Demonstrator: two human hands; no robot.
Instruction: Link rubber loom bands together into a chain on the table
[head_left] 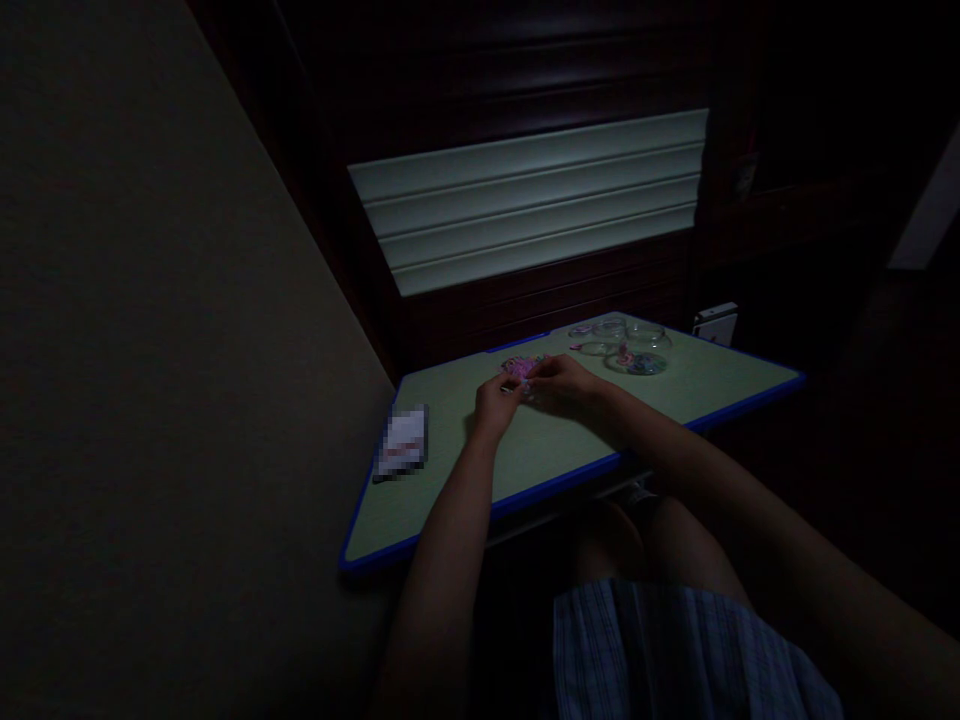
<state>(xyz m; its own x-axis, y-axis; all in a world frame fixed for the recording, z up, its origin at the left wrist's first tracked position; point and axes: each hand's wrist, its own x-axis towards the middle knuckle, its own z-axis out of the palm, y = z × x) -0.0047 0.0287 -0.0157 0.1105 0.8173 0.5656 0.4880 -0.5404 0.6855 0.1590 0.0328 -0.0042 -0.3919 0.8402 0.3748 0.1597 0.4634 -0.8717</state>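
The room is dark. My left hand point(496, 402) and my right hand point(566, 378) meet over the middle of a small green table with a blue edge point(570, 478). Both have their fingers pinched together at a small pink item point(519, 368) lying near the table's far side. What exactly each hand pinches is too small and dim to name. My bare forearms reach across the near table edge.
Several clear glass bowls point(628, 348) with small coloured bits stand at the table's far right. A flat dark object with a pale face point(403, 444) lies at the left end. A wall runs along the left, a pale slatted panel point(532, 195) behind. My knees sit under the table.
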